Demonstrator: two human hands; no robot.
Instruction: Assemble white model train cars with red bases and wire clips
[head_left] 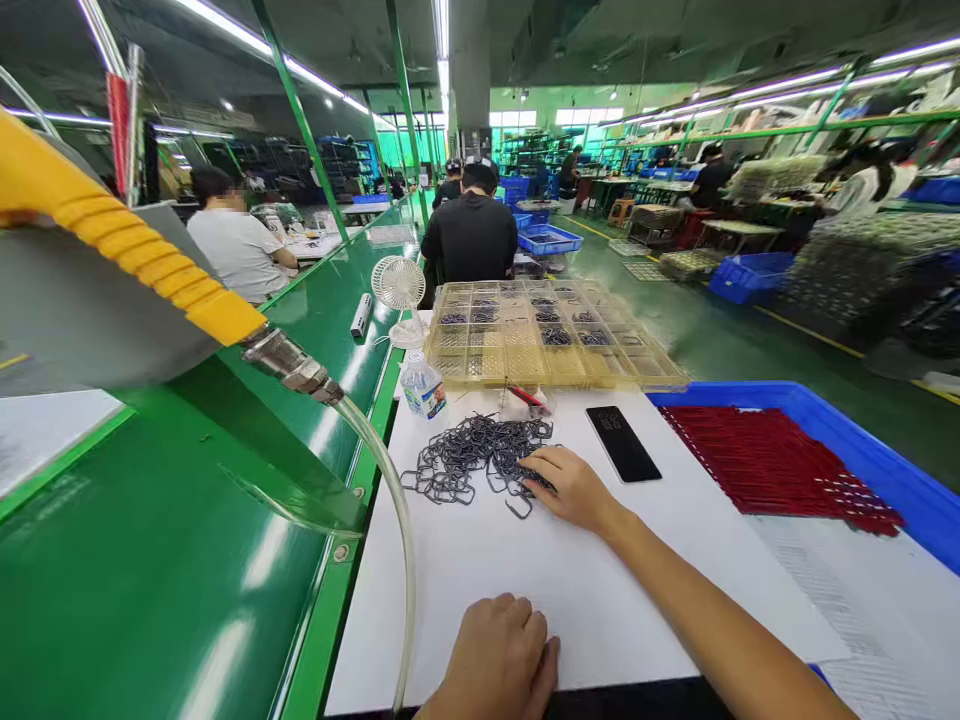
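Observation:
My right hand (570, 487) reaches over the right edge of a loose pile of dark grey bent loops (472, 450) on the white tabletop (600, 600). Its fingers are stretched out and slightly apart, touching the loops, and no loop is visibly gripped. Near the front edge of the table rests my left hand (499, 655), back upward, with its fingers curled under. Whatever may lie inside those fingers is hidden. A black phone (622, 443) lies to the right of the pile.
Behind the pile stands a yellowish compartment tray (517, 345) holding dark pieces. A bottle (422, 385) and a white fan (400, 285) are at its left. A clear hose (401, 500) crosses the left edge. Red strips (780, 465) fill part of a blue bin (919, 500). A person (472, 235) sits ahead.

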